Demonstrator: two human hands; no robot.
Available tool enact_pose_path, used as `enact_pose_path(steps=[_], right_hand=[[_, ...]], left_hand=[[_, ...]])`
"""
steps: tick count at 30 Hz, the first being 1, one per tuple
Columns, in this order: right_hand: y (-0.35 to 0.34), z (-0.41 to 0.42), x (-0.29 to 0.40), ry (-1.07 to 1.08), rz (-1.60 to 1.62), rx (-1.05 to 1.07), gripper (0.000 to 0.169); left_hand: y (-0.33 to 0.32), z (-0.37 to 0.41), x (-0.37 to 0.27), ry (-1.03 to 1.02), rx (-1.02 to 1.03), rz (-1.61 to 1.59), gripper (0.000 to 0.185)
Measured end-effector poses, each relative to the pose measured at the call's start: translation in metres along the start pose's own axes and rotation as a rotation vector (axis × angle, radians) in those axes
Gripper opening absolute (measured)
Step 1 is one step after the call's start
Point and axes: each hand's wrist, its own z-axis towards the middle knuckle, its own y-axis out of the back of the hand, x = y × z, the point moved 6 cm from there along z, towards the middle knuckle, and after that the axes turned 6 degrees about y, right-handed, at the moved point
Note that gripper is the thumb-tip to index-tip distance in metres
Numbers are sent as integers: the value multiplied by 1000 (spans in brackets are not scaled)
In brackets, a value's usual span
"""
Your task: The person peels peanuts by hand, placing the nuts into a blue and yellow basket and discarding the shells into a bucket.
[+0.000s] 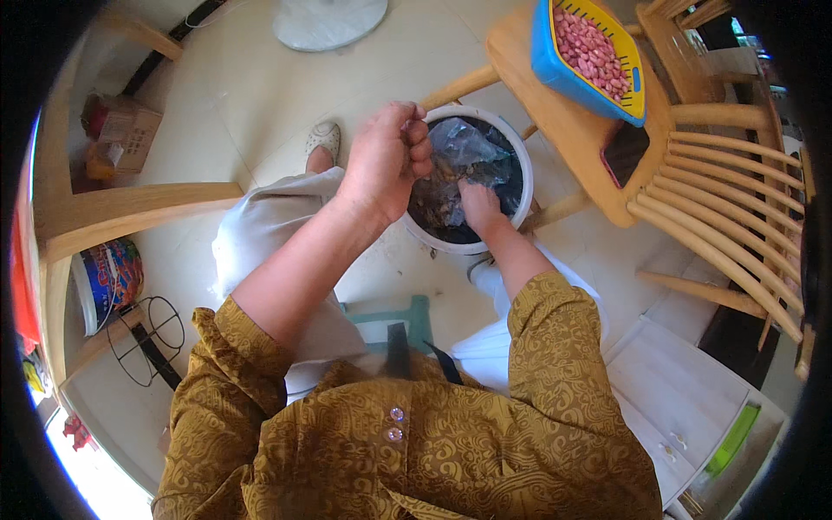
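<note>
My left hand is curled into a fist above the left side of a round white waste bin. The inside of the fist is hidden, and nothing shows outside it. My right hand reaches down into the bin, its fingertips hidden among the contents. A crumpled clear plastic bag lies in there with brown scraps, on a dark liner. On a wooden chair seat beside the bin, a blue and yellow basket holds many pink-skinned peanuts.
A dark phone lies near the basket, in front of the chair's slatted back. Small debris dots the tiled floor near the bin. On the left are a wooden frame, a cardboard box, a printed bucket and a wire stand.
</note>
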Motion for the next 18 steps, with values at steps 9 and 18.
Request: enact_pose_path(steps=[9,18], right_hand=[[2,-8,-1,-91,71,41,23],[114,-66,20,-120,1638,-116,15]], left_hand=[[2,4,4,-25,-5,71,11],[-10,6,27,23,84,332,13]])
